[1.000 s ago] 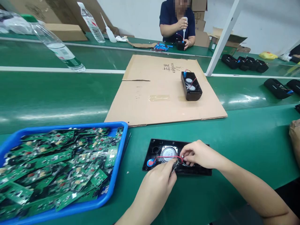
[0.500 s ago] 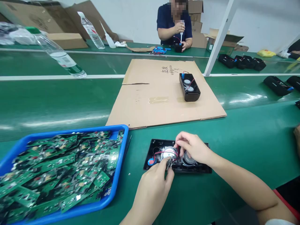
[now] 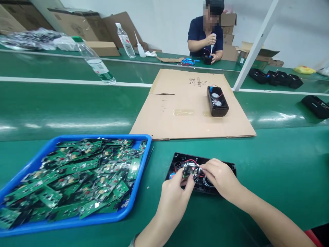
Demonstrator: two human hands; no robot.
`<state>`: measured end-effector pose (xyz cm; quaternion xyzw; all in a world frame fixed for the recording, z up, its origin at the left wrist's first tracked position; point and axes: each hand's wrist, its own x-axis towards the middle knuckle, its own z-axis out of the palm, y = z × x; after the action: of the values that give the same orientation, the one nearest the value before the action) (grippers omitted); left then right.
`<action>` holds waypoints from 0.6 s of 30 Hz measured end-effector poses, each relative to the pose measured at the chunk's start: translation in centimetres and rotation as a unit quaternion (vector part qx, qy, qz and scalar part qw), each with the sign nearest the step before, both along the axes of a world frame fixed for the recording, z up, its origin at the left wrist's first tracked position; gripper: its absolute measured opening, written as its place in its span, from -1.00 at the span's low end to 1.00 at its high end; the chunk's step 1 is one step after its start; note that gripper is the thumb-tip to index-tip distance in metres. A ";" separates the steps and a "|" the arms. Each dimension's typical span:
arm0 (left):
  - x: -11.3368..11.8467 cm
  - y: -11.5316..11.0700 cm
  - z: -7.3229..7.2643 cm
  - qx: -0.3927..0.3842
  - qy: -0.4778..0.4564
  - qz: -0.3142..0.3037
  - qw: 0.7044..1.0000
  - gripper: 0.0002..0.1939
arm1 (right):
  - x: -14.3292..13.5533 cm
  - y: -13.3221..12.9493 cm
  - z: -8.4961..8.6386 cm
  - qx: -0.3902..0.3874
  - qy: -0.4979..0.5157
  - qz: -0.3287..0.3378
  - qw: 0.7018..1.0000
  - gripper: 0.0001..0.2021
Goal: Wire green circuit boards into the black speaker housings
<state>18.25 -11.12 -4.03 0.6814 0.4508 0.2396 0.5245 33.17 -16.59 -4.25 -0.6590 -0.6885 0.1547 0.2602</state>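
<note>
My left hand [image 3: 172, 195] pinches a small green circuit board [image 3: 189, 171] by its edges, tilted above an open black speaker housing [image 3: 226, 162]. My right hand [image 3: 222, 176] is closed at the board's right side, its thumb and forefinger on the end of thin red and black wires [image 3: 190, 160]. A small white piece, seemingly the wire plug, shows at those fingertips; whether it touches the board I cannot tell. Two round speakers sit in the housing, partly hidden by my hands. A blue part [image 3: 172, 176] shows at the housing's left end.
To the left stands a blue tray [image 3: 147, 161] heaped with circuit boards [image 3: 84, 181]. A cardboard sheet [image 3: 164, 120] ahead bears another black housing [image 3: 218, 102]. A leaning water bottle [image 3: 99, 67] is beyond the tray. A co-worker [image 3: 203, 37] sits across, holding a white squeeze bottle.
The board in my left hand has turned so its face shows more. My right hand has moved from above the speakers to the board's edge. The whole view has shifted slightly.
</note>
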 end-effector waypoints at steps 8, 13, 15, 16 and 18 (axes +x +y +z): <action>0.0 -0.1 -0.2 0.057 0.016 -0.029 0.998 -0.83 | -0.6 -0.3 -0.4 0.018 -0.156 0.042 0.987 -0.82; -0.1 0.0 -0.3 0.082 0.030 -0.055 0.995 -0.80 | -0.8 -0.2 -0.3 0.030 -0.181 0.039 0.982 -0.80; -0.2 0.1 -0.3 0.100 0.042 -0.058 0.992 -0.80 | -0.9 -0.2 -0.3 0.036 -0.189 0.034 0.981 -0.80; -0.2 0.1 -0.2 0.106 0.046 -0.060 0.991 -0.80 | -0.9 -0.2 -0.3 0.040 -0.192 0.033 0.980 -0.80; -0.2 0.2 -0.1 0.112 0.046 -0.065 0.991 -0.81 | -1.0 -0.3 -0.4 0.045 -0.200 0.035 0.978 -0.78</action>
<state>18.04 -10.96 -4.17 0.7740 0.3994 0.2221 0.4382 32.13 -16.91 -4.62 -0.6398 -0.7554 -0.0029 0.1412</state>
